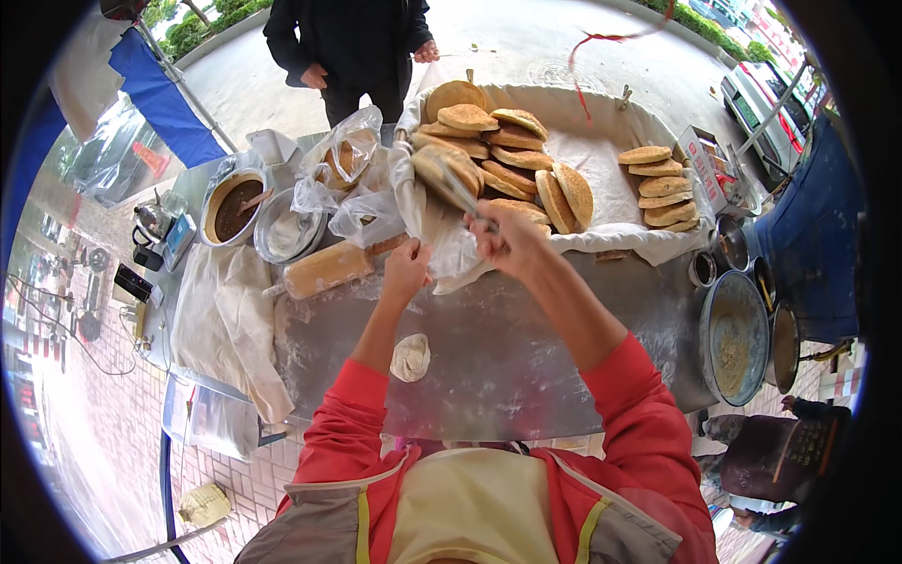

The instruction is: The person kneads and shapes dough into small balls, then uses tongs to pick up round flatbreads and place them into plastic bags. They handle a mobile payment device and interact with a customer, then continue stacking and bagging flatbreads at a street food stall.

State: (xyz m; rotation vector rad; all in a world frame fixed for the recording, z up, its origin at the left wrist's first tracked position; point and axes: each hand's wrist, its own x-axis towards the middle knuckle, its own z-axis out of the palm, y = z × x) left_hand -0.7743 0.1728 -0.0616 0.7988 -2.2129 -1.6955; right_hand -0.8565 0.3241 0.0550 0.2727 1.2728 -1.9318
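Note:
My right hand grips metal tongs, blurred by motion. Their far end lies over round flatbreads at the left side of a cloth-lined tray. Left of it, my left hand has its fingers curled at the edge of a thin pale sheet; whether this is a bag or cloth I cannot tell. Beside that hand lies a floured rolling pin. A ball of dough sits on the metal table near my left forearm.
Knotted plastic bags, a bowl of brown paste and a bowl of flour stand at left. Several flatbreads are stacked at the tray's right. A large basin is at right. A person stands across the table.

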